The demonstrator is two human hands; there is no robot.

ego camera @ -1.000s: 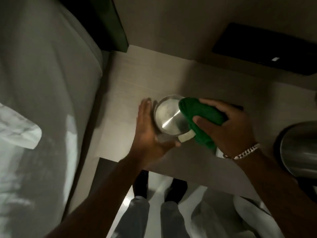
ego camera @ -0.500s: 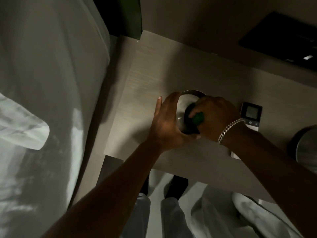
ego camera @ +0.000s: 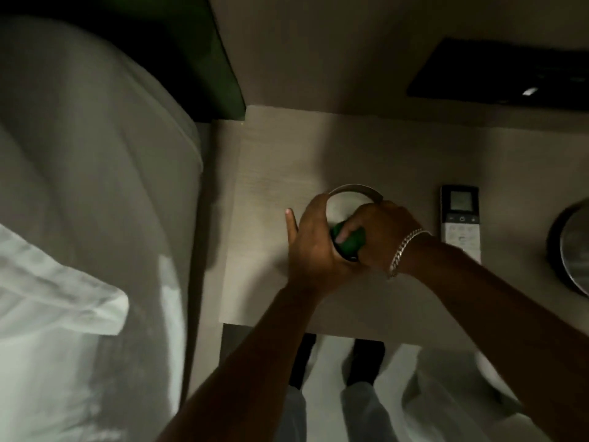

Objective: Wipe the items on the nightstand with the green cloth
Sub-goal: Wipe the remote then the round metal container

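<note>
A round metal bowl (ego camera: 345,199) sits near the middle of the pale wooden nightstand (ego camera: 274,173). My left hand (ego camera: 315,247) wraps around the bowl's left and near rim. My right hand (ego camera: 379,234), with a chain bracelet at the wrist, presses the bunched green cloth (ego camera: 349,242) down inside the bowl. Only a small patch of cloth shows between the two hands. Most of the bowl's inside is hidden by them.
A white remote control (ego camera: 460,218) lies to the right of the bowl. A second metal vessel (ego camera: 573,250) stands at the right edge. The bed with white sheets (ego camera: 95,218) fills the left side. A dark panel (ego camera: 503,74) sits on the wall behind.
My right hand has pushed the green cloth from the bowl's rim down into the bowl. My left hand has closed around the bowl's side. The view has shifted, revealing the remote.
</note>
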